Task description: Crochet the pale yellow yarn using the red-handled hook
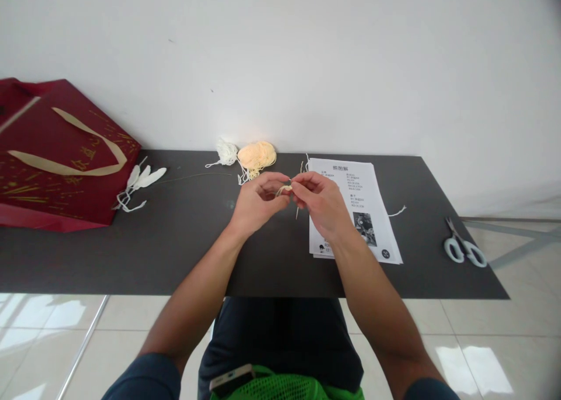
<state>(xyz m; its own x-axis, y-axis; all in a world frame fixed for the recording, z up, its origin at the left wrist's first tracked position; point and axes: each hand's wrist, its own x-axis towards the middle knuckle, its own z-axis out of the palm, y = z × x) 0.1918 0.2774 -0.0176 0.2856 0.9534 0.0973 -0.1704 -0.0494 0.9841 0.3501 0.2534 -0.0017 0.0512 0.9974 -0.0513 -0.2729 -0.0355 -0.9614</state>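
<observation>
My left hand (258, 206) and my right hand (322, 204) meet above the dark table (272, 265). Between their fingertips is a small piece of cream yarn (286, 189), pinched from both sides. A thin pale strand or stick (297, 214) shows below my right fingers; which of the two I cannot tell. Just behind my hands, against the wall, lie a peach ball of yarn (258, 155) and a smaller white ball of yarn (227, 152). Under my right hand and wrist is a stack of printed sheets (381, 224), partly covered by them.
A red paper bag (61, 160) with cream handles fills the table's left end. White leaf-shaped pieces with yarn tails (146, 178) lie beside it. Scissors with pale grips (464, 249) rest near the right edge. A green mesh item (280, 388) and a phone (232, 379) are at my lap.
</observation>
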